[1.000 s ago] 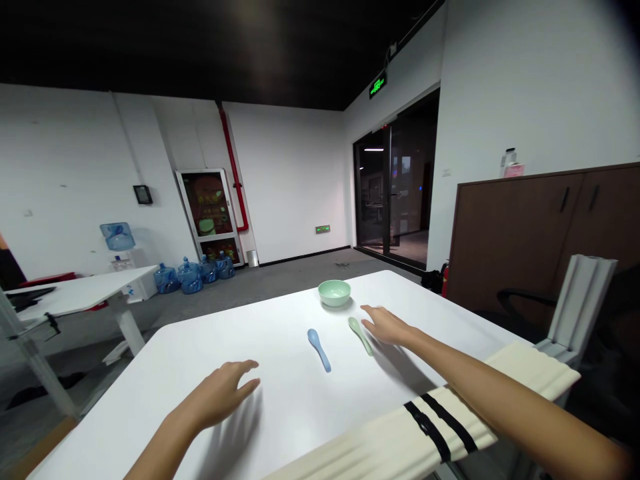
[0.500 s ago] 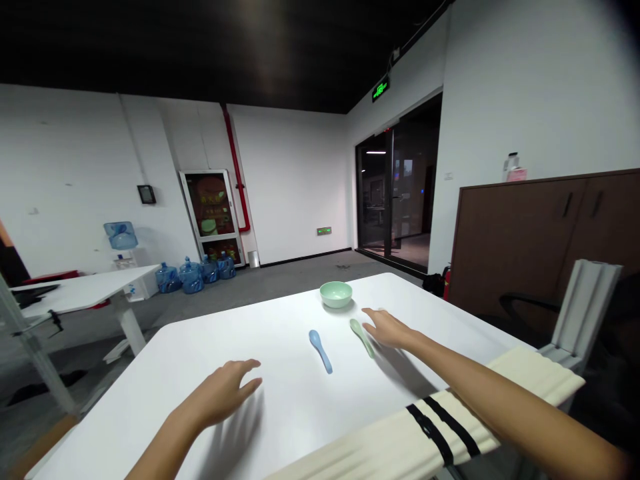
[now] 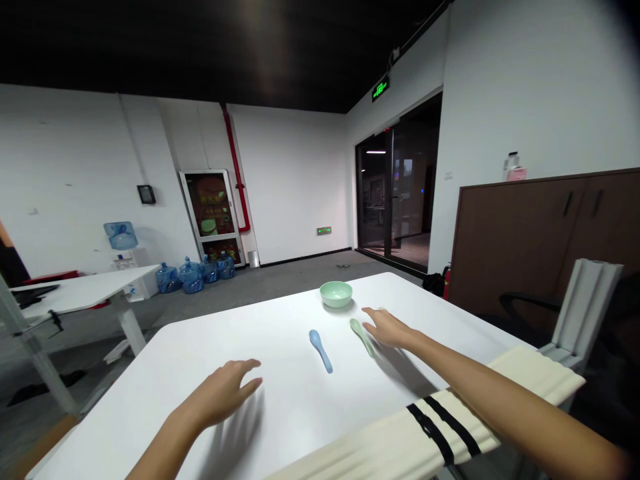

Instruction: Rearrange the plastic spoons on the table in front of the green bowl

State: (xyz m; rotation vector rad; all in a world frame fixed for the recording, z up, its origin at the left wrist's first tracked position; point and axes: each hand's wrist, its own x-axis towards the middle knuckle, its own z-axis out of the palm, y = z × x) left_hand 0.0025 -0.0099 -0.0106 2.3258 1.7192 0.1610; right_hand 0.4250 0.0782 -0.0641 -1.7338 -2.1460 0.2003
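Observation:
My left hand (image 3: 223,395) lies palm down on the white table (image 3: 280,413), fingers spread, holding nothing. My right hand (image 3: 387,328) rests flat farther out, fingers stretched, just right of a pale green spoon (image 3: 361,336) and close to touching it. A blue spoon (image 3: 321,349) lies between the two hands, apart from both. A pale green bowl (image 3: 336,293) stands upright beyond the spoons, near the table's far edge.
A cream cloth with black stripes (image 3: 430,427) drapes over the table's near right edge. A chair (image 3: 575,313) and a brown cabinet (image 3: 540,233) stand to the right. Another white desk (image 3: 85,288) and water bottles (image 3: 193,275) are at the left.
The view shifted slightly between the earliest frame and now. Both hands and the spoons have kept their places on the table.

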